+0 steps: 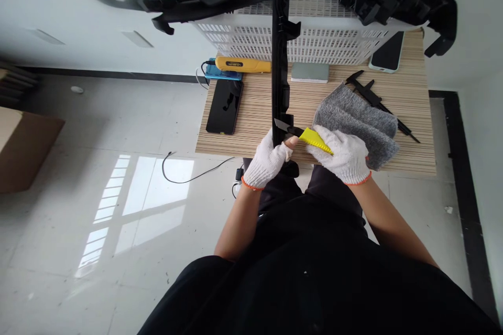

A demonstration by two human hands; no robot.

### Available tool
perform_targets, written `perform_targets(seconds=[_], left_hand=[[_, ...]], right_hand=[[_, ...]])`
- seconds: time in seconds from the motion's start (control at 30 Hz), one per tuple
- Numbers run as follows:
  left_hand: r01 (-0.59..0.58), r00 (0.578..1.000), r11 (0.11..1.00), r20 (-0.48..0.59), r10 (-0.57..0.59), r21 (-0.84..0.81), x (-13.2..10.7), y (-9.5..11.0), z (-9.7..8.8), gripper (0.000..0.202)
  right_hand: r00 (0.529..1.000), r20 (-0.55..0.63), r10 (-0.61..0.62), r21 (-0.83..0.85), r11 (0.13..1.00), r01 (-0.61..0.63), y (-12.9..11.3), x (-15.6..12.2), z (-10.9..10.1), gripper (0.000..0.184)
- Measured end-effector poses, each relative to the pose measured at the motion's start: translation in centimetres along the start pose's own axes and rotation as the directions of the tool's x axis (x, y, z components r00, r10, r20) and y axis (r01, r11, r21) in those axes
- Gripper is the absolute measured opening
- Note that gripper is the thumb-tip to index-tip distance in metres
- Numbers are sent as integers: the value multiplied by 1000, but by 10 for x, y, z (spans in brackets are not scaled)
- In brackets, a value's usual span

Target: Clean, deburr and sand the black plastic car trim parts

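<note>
A long strip (279, 57) is pointing straight forward over the bench (255, 120), looking black and tabbed along its right edge, with the left hand (269, 161) gripping its near end and the right hand (341, 153) holding a yellow-handled knife (315, 139) aimed left.

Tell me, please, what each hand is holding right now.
Left hand: closed, holding the long black strip.
Right hand: closed, holding the yellow-handled knife.
</note>
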State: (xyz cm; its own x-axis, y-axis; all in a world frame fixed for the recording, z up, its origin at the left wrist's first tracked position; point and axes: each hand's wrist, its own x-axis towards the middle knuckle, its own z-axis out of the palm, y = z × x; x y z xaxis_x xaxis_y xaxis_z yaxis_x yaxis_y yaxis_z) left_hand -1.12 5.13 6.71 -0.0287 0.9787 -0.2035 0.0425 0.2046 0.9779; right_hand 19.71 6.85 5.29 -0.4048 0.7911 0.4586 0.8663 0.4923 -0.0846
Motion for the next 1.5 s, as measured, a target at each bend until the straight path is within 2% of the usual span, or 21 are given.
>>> perform_targets(seconds=[0.1,0.17,0.37,0.6,1.0,1.2,1.37,1.5], left_hand=[[8,1000,998,27,-9,58,-1,8,3,31],[12,1000,997,7,-13,73,0,8,4,31],[-22,1000,999,-8,22,-29,4,-4,3,35],[58,998,994,-16,-59,-96,6,-3,5,34],[48,999,998,-20,-49,-47,0,0,5,28],[70,995,997,-67,-72,-29,-3,3,8,29],[27,995,999,-100,-23,44,-6,6,9,29],[59,991,991,-126,-44,117,-8,11,10,26]], right_hand=[[1000,-2,-12,-36,999,11,-2,0,2,60],[1000,-10,-12,-39,999,11,-3,-1,3,62],[1000,25,13,-24,1000,-12,-3,-1,3,66],[998,53,36,-52,998,-33,-5,0,1,69],[999,-27,-38,-113,993,35,-6,0,-1,63],[1000,8,-18,-101,995,18,-6,-1,-1,65],[1000,7,-15,-99,995,15,-6,-1,-1,64],[1000,28,1,-80,997,1,-7,-1,-2,62]])
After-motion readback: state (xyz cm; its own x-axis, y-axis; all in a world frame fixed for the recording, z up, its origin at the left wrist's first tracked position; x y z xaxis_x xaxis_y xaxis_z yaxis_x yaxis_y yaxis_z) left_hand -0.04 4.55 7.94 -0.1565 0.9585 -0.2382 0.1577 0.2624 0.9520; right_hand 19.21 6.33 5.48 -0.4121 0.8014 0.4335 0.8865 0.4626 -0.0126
